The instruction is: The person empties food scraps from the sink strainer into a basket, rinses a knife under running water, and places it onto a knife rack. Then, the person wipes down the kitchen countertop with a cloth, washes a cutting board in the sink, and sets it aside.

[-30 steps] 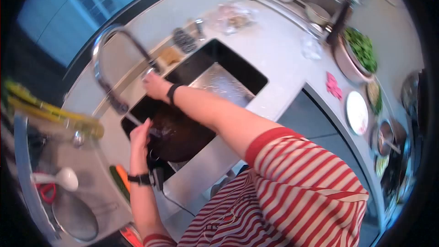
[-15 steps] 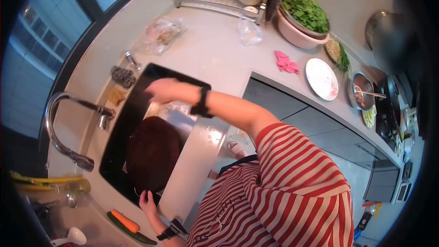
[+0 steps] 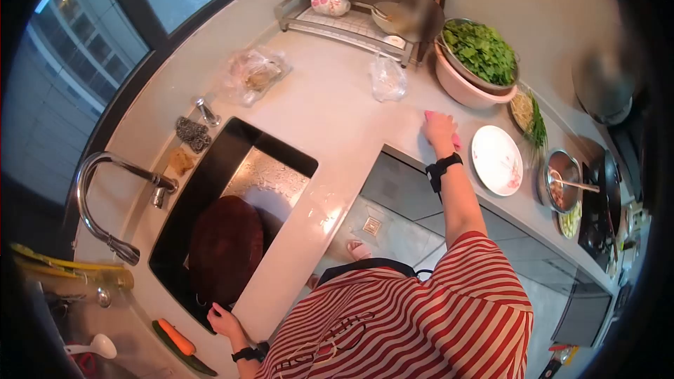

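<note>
A dark reddish-brown round cutting board [image 3: 226, 249] stands tilted in the black sink [image 3: 165, 253]. At its lower edge, beside a small metal ring, my left hand [image 3: 223, 321] grips the board with bent fingers. Over on the right part of the counter, my right hand [image 3: 441, 133] has closed over a pink cloth [image 3: 456, 142], which shows on either side of the fingers. Just right of that hand lies a white plate [image 3: 497, 160] with a pink pattern.
A curved faucet [image 3: 81, 182] rises left of the sink. A carrot [image 3: 177, 337] and a cucumber [image 3: 191, 361] lie near my left hand. Behind my right hand stands a pink basin [image 3: 467, 91] of leafy greens [image 3: 481, 52]. A metal bowl [image 3: 562, 189] sits farther right.
My right hand has swung from above the sink across to the right and taken hold of the pink cloth. My left hand stays at the board's lower edge.
</note>
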A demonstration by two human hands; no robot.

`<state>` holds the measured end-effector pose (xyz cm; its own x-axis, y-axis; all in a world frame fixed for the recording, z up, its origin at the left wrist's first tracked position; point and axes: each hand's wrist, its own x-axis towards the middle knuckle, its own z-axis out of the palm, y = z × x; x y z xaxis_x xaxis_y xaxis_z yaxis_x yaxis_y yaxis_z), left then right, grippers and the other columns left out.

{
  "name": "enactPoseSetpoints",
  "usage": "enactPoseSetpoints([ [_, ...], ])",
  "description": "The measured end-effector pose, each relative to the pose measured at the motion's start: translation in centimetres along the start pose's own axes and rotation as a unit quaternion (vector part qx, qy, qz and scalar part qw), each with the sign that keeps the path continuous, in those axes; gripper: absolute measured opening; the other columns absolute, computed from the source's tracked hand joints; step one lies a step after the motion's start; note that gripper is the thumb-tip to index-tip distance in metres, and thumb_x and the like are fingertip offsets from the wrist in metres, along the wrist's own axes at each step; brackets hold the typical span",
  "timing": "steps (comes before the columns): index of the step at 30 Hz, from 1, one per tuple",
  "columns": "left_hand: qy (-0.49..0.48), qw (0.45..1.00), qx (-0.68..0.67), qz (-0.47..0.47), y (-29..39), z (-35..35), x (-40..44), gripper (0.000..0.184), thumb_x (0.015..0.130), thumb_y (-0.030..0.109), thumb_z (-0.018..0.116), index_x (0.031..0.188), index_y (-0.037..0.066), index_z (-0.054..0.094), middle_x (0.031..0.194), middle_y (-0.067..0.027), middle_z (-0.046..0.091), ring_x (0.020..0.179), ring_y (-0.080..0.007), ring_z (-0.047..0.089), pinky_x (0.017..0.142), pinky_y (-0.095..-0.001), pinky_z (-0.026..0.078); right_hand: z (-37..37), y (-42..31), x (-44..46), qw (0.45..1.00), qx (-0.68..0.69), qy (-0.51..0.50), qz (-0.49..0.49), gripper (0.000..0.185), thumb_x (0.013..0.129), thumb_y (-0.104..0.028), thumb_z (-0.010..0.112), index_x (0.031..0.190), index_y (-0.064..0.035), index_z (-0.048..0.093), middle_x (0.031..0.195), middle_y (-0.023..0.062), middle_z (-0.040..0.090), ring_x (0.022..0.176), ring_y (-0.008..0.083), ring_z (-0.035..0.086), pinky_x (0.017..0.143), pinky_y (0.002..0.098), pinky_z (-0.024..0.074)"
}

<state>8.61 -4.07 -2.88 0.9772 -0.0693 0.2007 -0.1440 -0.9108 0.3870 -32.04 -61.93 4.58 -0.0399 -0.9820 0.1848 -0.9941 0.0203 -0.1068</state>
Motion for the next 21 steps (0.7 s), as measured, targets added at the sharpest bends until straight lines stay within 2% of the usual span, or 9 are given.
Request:
enactPoseSetpoints([
  [2,0.012,1.0,0.018,0.001,-0.2,0.4,0.0,0.042,0.085,0.037,0.046,0.089,-0.003,0.06,0.089,-0.0178,0.058,0.083,-0.035,0.054,0.073,-0.0418,0.042,0.3,-1.9,2.4,1.0,-0.019,-0.008,-0.006,0.035,0.073,-0.027,0.057,0.099,-0.0032,0.06,0.102,0.0187,0.056,0.097,0.0372,0.053,0.08,0.043,0.0444],
  [5,0.023,0.999,0.021,-0.022,-0.1,0.6,0.0,0.043,0.085,0.037,0.046,0.087,-0.003,0.059,0.088,-0.0175,0.058,0.083,-0.035,0.054,0.073,-0.0418,0.041,5.8,-4.5,7.7,0.963,0.237,0.119,-0.042,0.037,0.072,-0.027,0.058,0.1,-0.0037,0.06,0.103,0.0179,0.056,0.096,0.0401,0.052,0.082,0.0419,0.0439],
  [7,0.037,0.999,0.025,-0.024,-0.1,0.6,-0.1,0.043,0.086,0.037,0.045,0.084,-0.003,0.059,0.088,-0.0171,0.057,0.082,-0.0349,0.054,0.073,-0.0419,0.041,8.9,-7.3,10.7,0.979,0.201,0.003,0.035,0.034,0.069,-0.024,0.058,0.097,-0.0059,0.063,0.098,0.0167,0.06,0.091,0.0382,0.055,0.081,0.0393,0.045],
  [10,0.046,0.998,0.041,-0.014,0.5,0.5,-0.3,0.043,0.086,0.037,0.044,0.082,-0.003,0.059,0.086,-0.0174,0.057,0.08,-0.035,0.054,0.073,-0.0424,0.04,10.7,-12.5,14.7,0.959,0.232,-0.141,-0.079,0.029,0.067,-0.019,0.057,0.093,-0.0081,0.065,0.094,0.0161,0.061,0.091,0.0332,0.058,0.08,0.0374,0.0456],
  [14,0.061,0.997,0.043,-0.03,0.4,0.8,-0.3,0.043,0.086,0.035,0.045,0.081,-0.005,0.059,0.085,-0.0191,0.057,0.08,-0.0359,0.053,0.072,-0.043,0.04,8.8,-24.8,16.6,0.894,0.445,-0.039,-0.01,0.029,0.068,-0.011,0.054,0.094,-0.0091,0.065,0.094,0.0158,0.062,0.089,0.0293,0.059,0.08,0.0355,0.0462],
  [16,0.074,0.996,0.042,-0.003,0.7,0.9,-0.1,0.041,0.086,0.032,0.046,0.08,-0.007,0.059,0.084,-0.0208,0.057,0.08,-0.0368,0.053,0.072,-0.0432,0.04,7.9,-30.4,18.6,0.861,0.505,-0.048,-0.042,0.041,0.068,-0.008,0.053,0.109,-0.0101,0.058,0.094,0.0164,0.062,0.09,0.03,0.059,0.078,0.0347,0.0466],
  [18,0.069,0.997,0.041,-0.011,1.6,0.3,-0.1,0.04,0.085,0.031,0.047,0.08,-0.007,0.058,0.083,-0.0213,0.057,0.08,-0.037,0.053,0.072,-0.0431,0.041,2.0,-34.0,16.0,0.712,0.676,-0.184,-0.05,0.055,0.07,-0.008,0.052,0.124,-0.0124,0.045,0.103,0.0186,0.058,0.094,0.0332,0.057,0.081,0.0364,0.0458],
  [19,0.059,0.997,0.038,-0.013,1.9,0.1,-0.2,0.039,0.085,0.03,0.048,0.079,-0.008,0.058,0.083,-0.0219,0.056,0.08,-0.0372,0.053,0.073,-0.043,0.041,0.9,-35.1,15.8,0.711,0.675,-0.189,-0.052,0.055,0.07,-0.008,0.052,0.124,-0.0124,0.045,0.103,0.0186,0.058,0.094,0.0332,0.057,0.081,0.0364,0.0458],
  [21,0.057,0.997,0.042,-0.015,1.4,0.5,-0.2,0.039,0.085,0.029,0.048,0.08,-0.008,0.058,0.083,-0.022,0.056,0.08,-0.0373,0.053,0.072,-0.0429,0.041,0.3,-36.4,16.6,0.727,0.606,-0.315,-0.069,0.067,0.073,-0.004,0.051,0.135,-0.0166,0.027,0.134,0.0158,0.032,0.114,0.0306,0.041,0.081,0.0469,0.0446],
])
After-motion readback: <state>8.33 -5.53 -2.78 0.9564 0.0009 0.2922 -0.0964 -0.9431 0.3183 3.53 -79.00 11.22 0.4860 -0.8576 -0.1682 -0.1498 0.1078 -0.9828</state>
